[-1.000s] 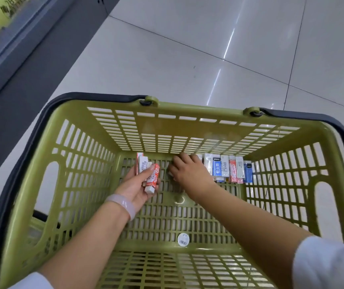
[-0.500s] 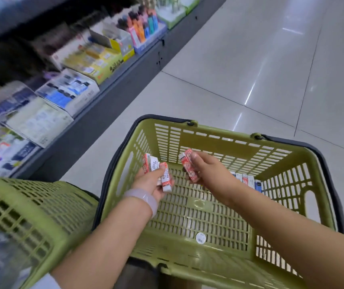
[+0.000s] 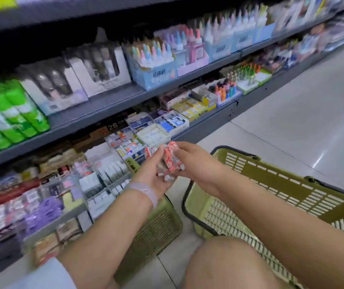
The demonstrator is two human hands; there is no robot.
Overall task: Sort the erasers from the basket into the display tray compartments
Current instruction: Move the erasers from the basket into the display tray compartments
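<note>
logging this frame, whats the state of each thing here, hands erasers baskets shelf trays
left hand: curled round several red-and-white erasers
right hand: pinching red-and-white erasers, held in the air between both hands
right green basket: upright on the floor, handle down along the rim, contents hidden from here
left green basket: on the floor, mostly hidden by the left arm
display trays: on the bottom shelf, compartments stocked; blurred

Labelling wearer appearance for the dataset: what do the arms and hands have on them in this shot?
Both forearms are bare, no gloves on either hand. The left hand has a pale, translucent bangle round the wrist, and its nails look dark red, though blurred. The right hand and wrist show no jewellery. A white sleeve edge shows at the left upper arm.
</note>
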